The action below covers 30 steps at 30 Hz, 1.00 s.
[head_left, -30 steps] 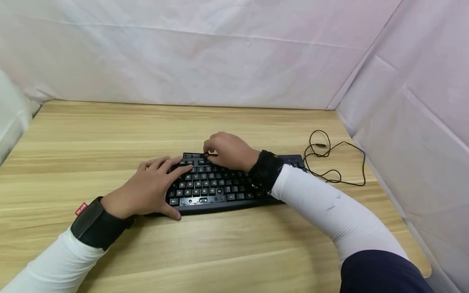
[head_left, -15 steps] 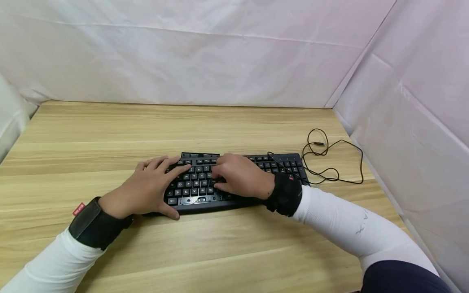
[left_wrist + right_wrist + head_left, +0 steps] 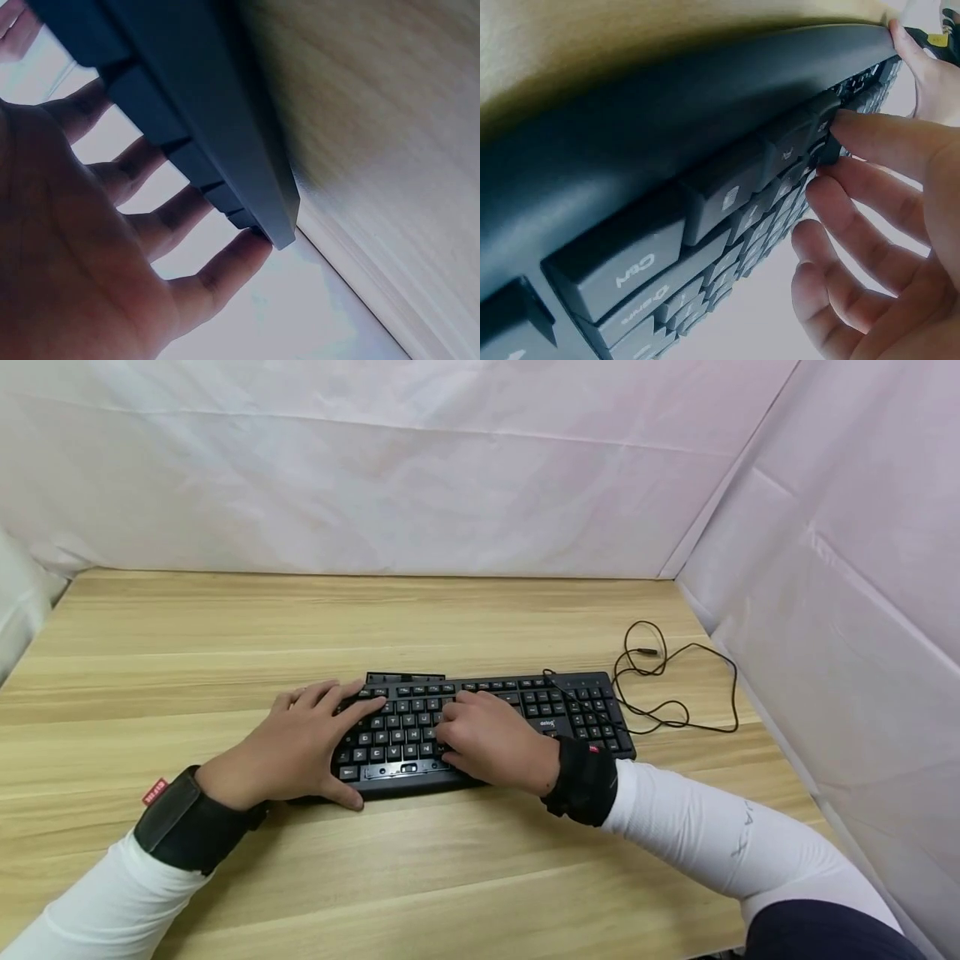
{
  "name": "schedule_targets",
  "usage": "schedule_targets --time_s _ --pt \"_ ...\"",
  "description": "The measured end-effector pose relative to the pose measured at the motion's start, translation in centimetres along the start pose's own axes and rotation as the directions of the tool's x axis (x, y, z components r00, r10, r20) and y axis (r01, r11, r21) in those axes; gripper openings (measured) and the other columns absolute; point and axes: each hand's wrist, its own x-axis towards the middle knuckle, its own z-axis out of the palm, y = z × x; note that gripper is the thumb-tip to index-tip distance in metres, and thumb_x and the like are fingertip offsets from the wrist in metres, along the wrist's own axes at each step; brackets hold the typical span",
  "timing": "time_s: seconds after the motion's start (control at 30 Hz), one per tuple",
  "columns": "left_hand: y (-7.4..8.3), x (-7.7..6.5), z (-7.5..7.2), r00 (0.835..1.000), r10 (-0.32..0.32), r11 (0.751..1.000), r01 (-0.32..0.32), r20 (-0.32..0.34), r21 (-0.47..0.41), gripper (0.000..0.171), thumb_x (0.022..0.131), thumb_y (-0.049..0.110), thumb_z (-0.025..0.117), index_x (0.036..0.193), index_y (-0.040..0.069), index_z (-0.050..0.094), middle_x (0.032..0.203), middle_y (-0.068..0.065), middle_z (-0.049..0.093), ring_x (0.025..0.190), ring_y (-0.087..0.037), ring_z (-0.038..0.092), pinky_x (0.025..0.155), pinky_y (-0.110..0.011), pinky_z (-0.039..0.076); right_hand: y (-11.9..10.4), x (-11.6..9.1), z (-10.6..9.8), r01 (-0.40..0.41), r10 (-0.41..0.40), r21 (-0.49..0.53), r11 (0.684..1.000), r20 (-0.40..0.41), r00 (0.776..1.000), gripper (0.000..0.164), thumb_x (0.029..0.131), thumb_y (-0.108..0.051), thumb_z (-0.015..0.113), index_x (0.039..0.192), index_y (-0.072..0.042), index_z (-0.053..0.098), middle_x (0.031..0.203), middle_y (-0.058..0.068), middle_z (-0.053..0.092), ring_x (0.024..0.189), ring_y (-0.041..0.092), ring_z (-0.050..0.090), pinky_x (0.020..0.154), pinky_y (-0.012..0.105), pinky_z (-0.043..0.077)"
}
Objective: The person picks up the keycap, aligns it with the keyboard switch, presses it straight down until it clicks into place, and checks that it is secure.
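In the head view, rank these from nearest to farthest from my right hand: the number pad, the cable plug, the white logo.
From the right hand:
1. White logo, just to its right.
2. Number pad, farther right, at the keyboard's end.
3. Cable plug, beyond the keyboard, upper right.

The person wears a left white sleeve (image 3: 112, 902), broad black wrist strap (image 3: 191, 833) and red tag (image 3: 154, 791); a right white sleeve (image 3: 690, 825) with dark letters (image 3: 742, 835), black wristband (image 3: 583, 782) and navy upper sleeve (image 3: 825, 932).
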Motion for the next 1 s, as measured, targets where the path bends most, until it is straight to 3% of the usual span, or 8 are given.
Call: schedule_targets --time_s 0.33,0.5,0.6,0.77,1.0 --pt "0.0 0.0 -0.1 1.0 0.0 1.0 0.0 0.001 -0.001 0.122 0.048 0.084 0.062 0.147 0.019 0.035 0.149 -0.019 0.03 0.128 -0.043 0.026 0.09 -0.068 0.031 -0.3 -0.1 0.0 -0.009 0.007 -0.052 0.999 -0.027 1.0 0.015 0.081 -0.026 0.071 0.088 -0.014 0.075 0.084 -0.001 0.066 0.076 0.017 0.049 0.067 0.032 0.049" --pt "-0.1 0.0 0.0 1.0 -0.001 1.0 0.001 0.007 -0.003 0.122 0.048 0.085 0.061 0.147 0.02 0.034 0.149 -0.019 0.029 0.128 -0.043 0.026 0.09 -0.068 0.031 -0.3 -0.2 0.4 -0.002 0.0 -0.064 0.998 -0.034 0.999 0.01 0.082 -0.024 0.07 0.081 -0.015 0.075 0.082 -0.001 0.066 0.071 0.017 0.046 0.063 0.03 0.047" --pt "-0.1 0.0 0.1 1.0 -0.002 1.0 0.002 0.005 -0.003 0.122 0.047 0.085 0.061 0.147 0.02 0.034 0.149 -0.019 0.029 0.128 -0.043 0.026 0.09 -0.068 0.031 -0.5 -0.4 0.7 0.014 -0.019 -0.137 0.99 -0.039 0.999 0.009 0.083 -0.019 0.067 0.078 -0.016 0.074 0.083 -0.001 0.066 0.072 0.017 0.046 0.062 0.029 0.047" --pt "-0.1 0.1 0.2 1.0 0.0 1.0 0.0 0.0 -0.004 0.122 0.047 0.085 0.061 0.147 0.02 0.035 0.149 -0.019 0.03 0.128 -0.043 0.026 0.09 -0.068 0.031 -1.5 -1.0 1.0 0.048 -0.049 -0.339 0.94 0.005 0.999 0.015 0.087 -0.009 0.058 0.086 -0.012 0.073 0.085 0.0 0.062 0.076 0.02 0.047 0.063 0.03 0.046" --pt "0.0 0.0 0.1 1.0 0.001 1.0 -0.001 -0.007 -0.004 0.122 0.047 0.084 0.064 0.146 0.018 0.036 0.148 -0.02 0.031 0.127 -0.044 0.027 0.089 -0.068 0.031 -3.5 -1.8 1.5 0.076 -0.057 -0.47 0.879 0.056 0.997 0.019 0.088 -0.006 0.053 0.09 -0.008 0.073 0.098 0.005 0.059 0.084 0.022 0.047 0.066 0.03 0.048"
